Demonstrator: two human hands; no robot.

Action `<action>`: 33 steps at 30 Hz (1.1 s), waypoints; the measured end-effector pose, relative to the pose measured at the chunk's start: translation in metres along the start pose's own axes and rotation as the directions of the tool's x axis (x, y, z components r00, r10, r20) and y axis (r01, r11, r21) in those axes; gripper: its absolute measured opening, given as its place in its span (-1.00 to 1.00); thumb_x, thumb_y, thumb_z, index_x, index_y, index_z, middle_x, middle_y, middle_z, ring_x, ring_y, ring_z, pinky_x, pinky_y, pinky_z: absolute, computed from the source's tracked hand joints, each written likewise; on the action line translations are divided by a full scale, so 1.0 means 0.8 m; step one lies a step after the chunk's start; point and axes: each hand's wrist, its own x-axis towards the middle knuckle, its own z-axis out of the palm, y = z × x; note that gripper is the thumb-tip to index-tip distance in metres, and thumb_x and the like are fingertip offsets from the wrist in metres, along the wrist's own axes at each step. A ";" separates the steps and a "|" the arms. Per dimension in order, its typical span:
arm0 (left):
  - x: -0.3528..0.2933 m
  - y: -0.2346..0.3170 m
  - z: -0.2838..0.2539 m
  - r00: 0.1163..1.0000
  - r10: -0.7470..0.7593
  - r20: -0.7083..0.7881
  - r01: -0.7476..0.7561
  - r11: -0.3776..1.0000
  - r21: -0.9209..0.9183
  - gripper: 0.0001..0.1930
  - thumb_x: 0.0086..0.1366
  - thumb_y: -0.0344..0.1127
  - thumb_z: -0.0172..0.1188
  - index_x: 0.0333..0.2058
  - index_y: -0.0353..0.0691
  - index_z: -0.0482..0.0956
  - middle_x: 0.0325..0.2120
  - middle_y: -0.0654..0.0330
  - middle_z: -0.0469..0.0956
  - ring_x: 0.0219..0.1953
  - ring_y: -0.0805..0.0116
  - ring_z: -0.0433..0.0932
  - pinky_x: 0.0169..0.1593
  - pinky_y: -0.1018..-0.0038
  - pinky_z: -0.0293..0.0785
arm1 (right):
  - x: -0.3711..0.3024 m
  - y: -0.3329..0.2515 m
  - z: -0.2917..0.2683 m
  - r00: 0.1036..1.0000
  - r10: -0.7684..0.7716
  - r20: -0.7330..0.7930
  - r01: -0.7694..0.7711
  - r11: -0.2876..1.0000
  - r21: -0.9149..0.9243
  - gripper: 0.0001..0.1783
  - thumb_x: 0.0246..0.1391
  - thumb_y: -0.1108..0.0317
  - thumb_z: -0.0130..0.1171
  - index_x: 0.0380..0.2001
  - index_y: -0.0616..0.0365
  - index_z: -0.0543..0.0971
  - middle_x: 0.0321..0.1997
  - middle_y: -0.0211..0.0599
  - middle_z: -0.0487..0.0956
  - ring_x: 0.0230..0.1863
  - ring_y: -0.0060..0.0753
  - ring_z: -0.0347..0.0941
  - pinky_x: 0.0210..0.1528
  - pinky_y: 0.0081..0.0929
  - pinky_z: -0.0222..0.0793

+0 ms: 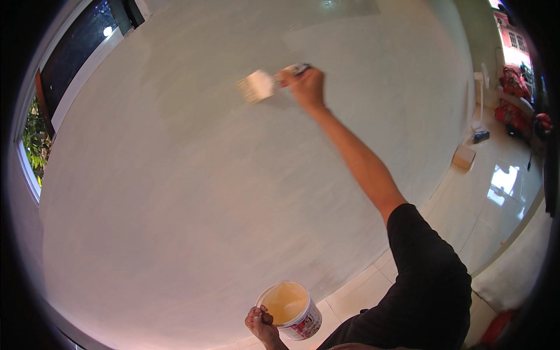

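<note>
My right hand (306,88) is closed round the handle of a wide paintbrush (258,86), arm stretched up and forward. The pale bristles lie against or very close to the upper middle of the wall (192,192); a slight blur hides which. Low in the view, my left hand (262,324) grips the rim of a white plastic bucket (305,324) with coloured print on its side. Cream-yellow paint coats the inside of the bucket, whose mouth tilts toward me. Darker, damp-looking patches show on the wall around the brush.
A window (81,52) with a dark pane is at the upper left. On the right, a small cardboard-coloured box (464,157) and a white stand fan (480,99) stand along the wall on the tiled floor (466,210). Red patterned items (514,114) are piled beyond them.
</note>
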 end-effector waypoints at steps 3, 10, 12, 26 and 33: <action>0.011 0.001 0.018 0.998 0.048 0.052 -0.049 0.999 0.020 -0.74 0.17 -0.31 0.05 -0.64 -0.23 0.27 -0.83 0.45 0.05 -0.80 0.67 -0.05 -0.67 0.65 -0.05 | 0.049 0.034 -0.086 0.992 0.012 -0.127 -0.022 0.997 -0.075 -0.78 -0.09 0.28 0.30 -0.64 0.20 0.61 -0.65 -0.33 0.60 -0.61 -0.59 0.52 -0.53 -0.60 0.39; 0.003 0.010 0.036 1.000 -0.020 0.002 0.020 1.000 -0.017 -0.72 0.21 -0.33 0.08 -0.65 -0.27 0.33 -0.81 0.47 0.05 -0.77 0.69 -0.05 -0.68 0.62 -0.15 | 0.035 -0.004 -0.198 0.973 0.101 -0.208 -0.087 0.993 0.078 -0.77 -0.05 0.33 0.27 -0.43 0.32 0.59 -0.48 -0.24 0.62 -0.53 -0.38 0.59 -0.60 -0.62 0.32; -0.005 0.017 0.022 0.999 0.042 0.023 -0.041 0.999 -0.033 -0.67 0.20 -0.31 0.09 -0.70 -0.18 0.24 -0.80 0.46 0.04 -0.75 0.67 -0.03 -0.65 0.63 -0.09 | -0.012 -0.041 -0.187 0.977 0.172 -0.130 -0.154 0.979 0.136 -0.77 -0.05 0.36 0.26 -0.39 0.35 0.58 -0.46 -0.19 0.61 -0.52 -0.32 0.59 -0.57 -0.59 0.32; 0.005 0.055 0.039 0.975 -0.112 0.190 0.096 0.991 0.095 -0.70 0.22 -0.24 0.02 -0.51 -0.41 0.46 -0.77 0.47 0.13 -0.74 0.68 -0.03 -0.63 0.62 -0.17 | -0.330 -0.180 -0.175 0.424 0.531 0.734 -0.733 0.677 -0.066 -0.84 -0.13 0.56 0.25 -0.44 0.45 0.56 -0.50 -0.10 0.57 -0.54 -0.34 0.54 -0.51 -0.56 0.48; 0.013 0.020 0.019 0.950 -0.215 0.225 0.194 0.975 0.111 -0.73 0.22 -0.30 -0.02 -0.49 -0.42 0.48 -0.76 0.43 0.19 -0.73 0.69 -0.02 -0.62 0.62 -0.15 | -0.440 -0.157 -0.130 0.227 0.440 0.869 -0.468 0.831 -0.299 -0.89 -0.11 0.41 0.28 -0.46 0.19 0.63 -0.63 -0.31 0.58 -0.60 -0.51 0.53 -0.55 -0.55 0.37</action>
